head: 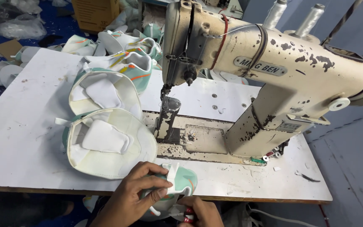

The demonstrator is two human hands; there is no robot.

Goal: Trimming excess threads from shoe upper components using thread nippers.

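My left hand (137,193) grips a white and mint-green shoe upper (184,181) with an orange stripe, at the table's near edge. My right hand (204,212) sits just below it, fingers closed around a small red-handled tool (188,218), likely thread snips, touching the upper's lower edge. Both hands are low in the view, in front of the sewing machine's post (167,120).
A worn cream post-bed sewing machine (274,71) stands on the white table (26,130). Two turned-over shoe uppers (106,143) lie left of it, with several more piled behind (127,50). Two thread cones (311,19) stand at the back right. Cardboard boxes and plastic bags sit on the blue floor (59,25) beyond.
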